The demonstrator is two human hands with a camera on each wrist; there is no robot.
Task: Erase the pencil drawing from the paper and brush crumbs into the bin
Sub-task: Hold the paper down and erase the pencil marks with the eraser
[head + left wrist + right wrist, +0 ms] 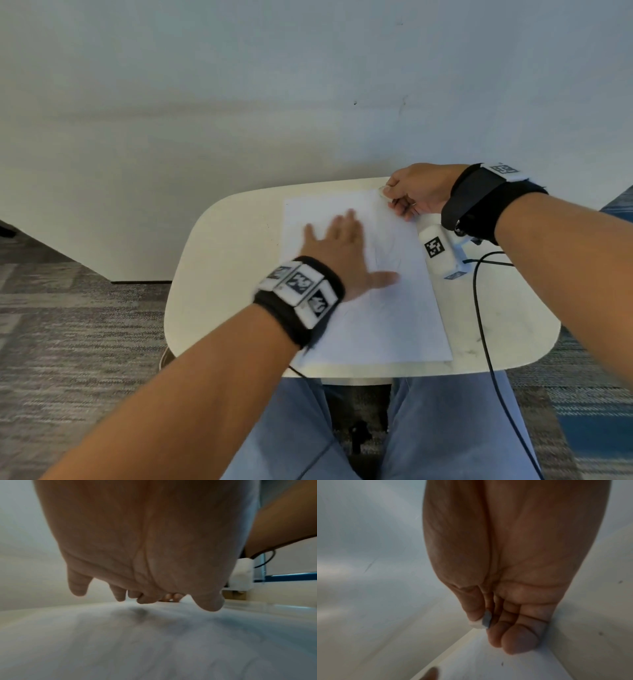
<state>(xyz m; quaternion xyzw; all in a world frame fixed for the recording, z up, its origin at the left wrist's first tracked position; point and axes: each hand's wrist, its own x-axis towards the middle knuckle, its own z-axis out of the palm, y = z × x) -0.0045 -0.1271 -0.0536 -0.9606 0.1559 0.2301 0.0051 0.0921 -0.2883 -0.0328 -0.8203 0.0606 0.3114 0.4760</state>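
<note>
- Left hand (346,253), mine, lies palm-down on the paper with fingers straight and spread, thumb pointing toward 3 o'clock; it is motion-blurred, and my left wrist view shows the fingertips (212,604) just above or on the sheet, I cannot tell which.
- Table (219,274) is the biggest thing I see: a cream, round-cornered top in front of my lap, wall at 12 o'clock.
- Paper (383,318) covers the table's centre and right, tilted slightly, with a faint pencil drawing (387,253) near its middle, at 3 o'clock from my left hand.
- Black cable (479,308) runs over the table's right side, at 3 o'clock from the paper.
- Right hand (414,192) sits at the paper's far right corner, about 1 o'clock from the left hand, fingers curled, thumb and fingers pinching something small.
- Eraser (486,620), a small grey-white piece, is what that thumb and forefinger grip, right at the paper's corner.
- Dark specks (502,663) lie on the sheet near that corner.
</note>
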